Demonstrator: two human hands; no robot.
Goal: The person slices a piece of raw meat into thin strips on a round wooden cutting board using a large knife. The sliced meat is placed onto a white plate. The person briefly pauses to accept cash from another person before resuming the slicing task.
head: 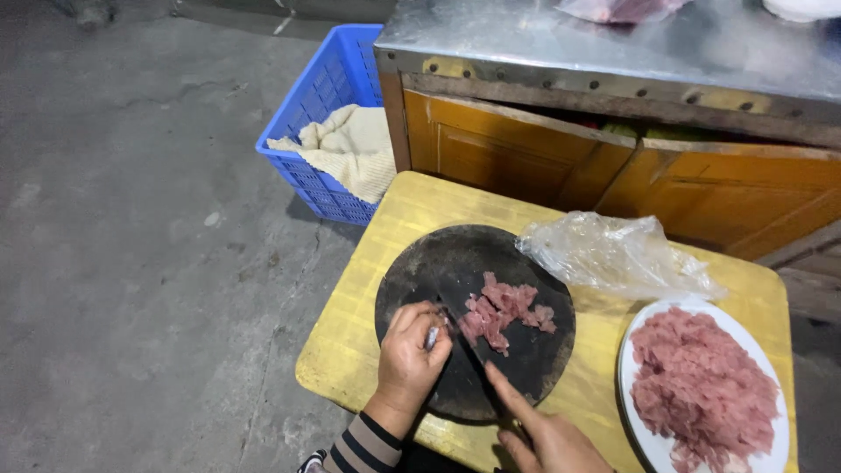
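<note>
Here, yellow table (368,289) on grey concrete floor (131,263) | knife (473,355) gripped by right hand (547,438), long axis running up-left toward left hand (412,359) | left hand curled, pinching meat (504,315) on dark round board (438,263).

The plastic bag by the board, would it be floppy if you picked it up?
Probably. The bag lies crumpled and see-through on the yellow table, so it looks thin, light and limp. It seems empty, so a push would likely just slide or crinkle it.
</note>
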